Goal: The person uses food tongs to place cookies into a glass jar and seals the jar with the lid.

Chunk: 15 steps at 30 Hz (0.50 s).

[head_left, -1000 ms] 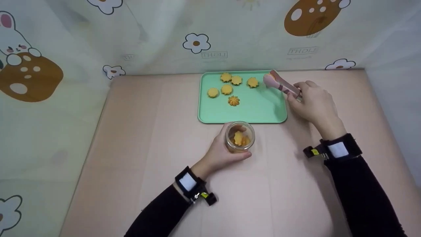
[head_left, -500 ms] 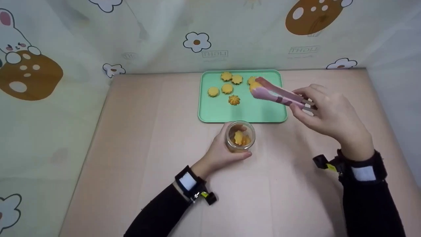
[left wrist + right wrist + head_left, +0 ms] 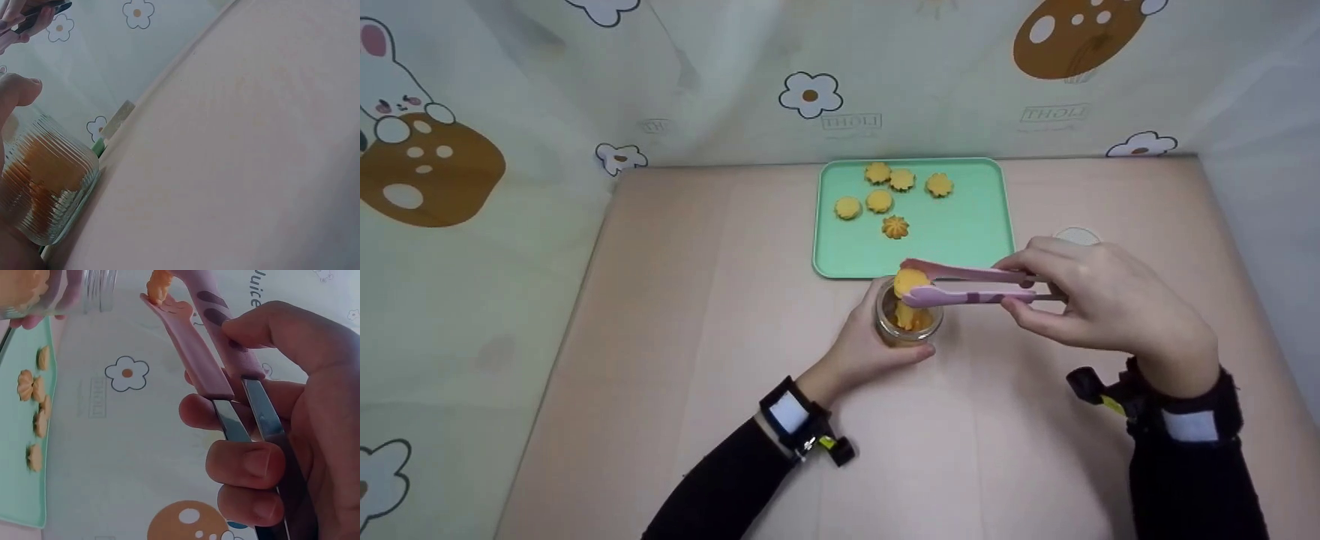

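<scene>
1. The tongs (image 3: 975, 298) have swung from the tray (image 3: 960, 236) at 12 o'clock to the jar (image 3: 904, 340), coming in from 3 o'clock.
2. The right hand (image 3: 1099, 300) squeezes them partway closed on a cookie (image 3: 911, 282), over the mouth, not yet inside.
3. The left hand (image 3: 862, 345) grips the jar.

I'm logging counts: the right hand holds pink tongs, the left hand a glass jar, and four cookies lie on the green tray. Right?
Not quite: six cookies, not four, lie on the green tray, as the head view shows. The rest stands.
</scene>
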Each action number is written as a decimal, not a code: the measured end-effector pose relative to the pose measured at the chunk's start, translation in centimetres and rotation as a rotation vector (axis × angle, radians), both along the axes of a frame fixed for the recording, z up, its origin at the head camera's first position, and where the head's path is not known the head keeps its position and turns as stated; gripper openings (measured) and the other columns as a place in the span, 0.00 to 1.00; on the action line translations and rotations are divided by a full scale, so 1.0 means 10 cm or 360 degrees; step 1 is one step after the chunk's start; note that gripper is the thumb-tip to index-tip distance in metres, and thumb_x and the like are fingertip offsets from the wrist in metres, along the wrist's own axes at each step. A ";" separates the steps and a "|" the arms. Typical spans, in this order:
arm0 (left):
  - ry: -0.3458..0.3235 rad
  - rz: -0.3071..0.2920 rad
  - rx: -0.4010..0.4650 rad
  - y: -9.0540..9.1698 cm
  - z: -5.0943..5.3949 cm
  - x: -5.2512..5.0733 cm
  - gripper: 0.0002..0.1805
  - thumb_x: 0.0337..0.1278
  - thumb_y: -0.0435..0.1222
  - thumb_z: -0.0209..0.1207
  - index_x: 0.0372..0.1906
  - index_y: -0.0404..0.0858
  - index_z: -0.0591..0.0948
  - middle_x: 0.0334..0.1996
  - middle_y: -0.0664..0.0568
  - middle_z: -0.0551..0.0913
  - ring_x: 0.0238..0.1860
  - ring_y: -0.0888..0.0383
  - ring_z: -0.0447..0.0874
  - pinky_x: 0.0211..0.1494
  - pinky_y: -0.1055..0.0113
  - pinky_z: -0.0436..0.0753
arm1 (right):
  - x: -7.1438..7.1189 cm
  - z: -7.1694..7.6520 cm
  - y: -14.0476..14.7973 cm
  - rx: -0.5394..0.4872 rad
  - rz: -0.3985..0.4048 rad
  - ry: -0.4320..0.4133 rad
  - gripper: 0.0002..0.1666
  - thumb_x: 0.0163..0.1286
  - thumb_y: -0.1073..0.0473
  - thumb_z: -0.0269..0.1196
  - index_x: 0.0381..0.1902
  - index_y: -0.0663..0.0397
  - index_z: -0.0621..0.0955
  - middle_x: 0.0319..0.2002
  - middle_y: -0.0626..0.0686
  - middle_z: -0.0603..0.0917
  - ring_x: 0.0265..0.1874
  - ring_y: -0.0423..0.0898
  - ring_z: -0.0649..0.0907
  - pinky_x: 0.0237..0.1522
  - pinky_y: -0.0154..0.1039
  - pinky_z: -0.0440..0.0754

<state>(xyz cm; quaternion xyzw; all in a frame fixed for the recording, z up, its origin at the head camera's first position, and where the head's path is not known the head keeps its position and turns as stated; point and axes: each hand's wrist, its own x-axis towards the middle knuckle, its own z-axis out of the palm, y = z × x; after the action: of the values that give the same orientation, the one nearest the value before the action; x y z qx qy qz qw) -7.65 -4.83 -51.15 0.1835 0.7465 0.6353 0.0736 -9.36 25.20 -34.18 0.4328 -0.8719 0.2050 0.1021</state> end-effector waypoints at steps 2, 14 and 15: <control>-0.0011 0.0001 0.0007 0.00 0.00 0.00 0.54 0.47 0.44 0.86 0.78 0.49 0.68 0.69 0.58 0.79 0.70 0.58 0.78 0.76 0.56 0.77 | 0.01 -0.02 -0.02 -0.0001 0.0014 -0.0013 0.13 0.66 0.56 0.73 0.48 0.52 0.89 0.33 0.41 0.82 0.26 0.33 0.74 0.25 0.29 0.73; 0.0016 -0.0022 0.0040 0.00 -0.02 -0.01 0.53 0.46 0.42 0.86 0.77 0.49 0.68 0.67 0.57 0.80 0.70 0.60 0.79 0.77 0.58 0.76 | 0.05 -0.09 -0.08 0.0074 -0.0029 -0.0125 0.14 0.67 0.54 0.74 0.48 0.51 0.89 0.35 0.43 0.85 0.23 0.34 0.74 0.23 0.31 0.75; 0.0019 -0.0024 0.0043 0.00 -0.02 -0.01 0.53 0.46 0.42 0.86 0.77 0.49 0.68 0.67 0.57 0.80 0.69 0.60 0.79 0.77 0.58 0.76 | 0.05 -0.09 -0.09 0.0081 -0.0030 -0.0132 0.14 0.67 0.54 0.74 0.48 0.51 0.89 0.35 0.43 0.85 0.23 0.34 0.74 0.23 0.31 0.75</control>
<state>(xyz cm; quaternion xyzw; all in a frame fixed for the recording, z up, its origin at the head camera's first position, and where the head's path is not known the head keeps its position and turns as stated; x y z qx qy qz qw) -7.79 -4.81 -51.36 0.1939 0.7368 0.6437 0.0715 -8.83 24.34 -35.08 0.4182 -0.8844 0.1996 0.0567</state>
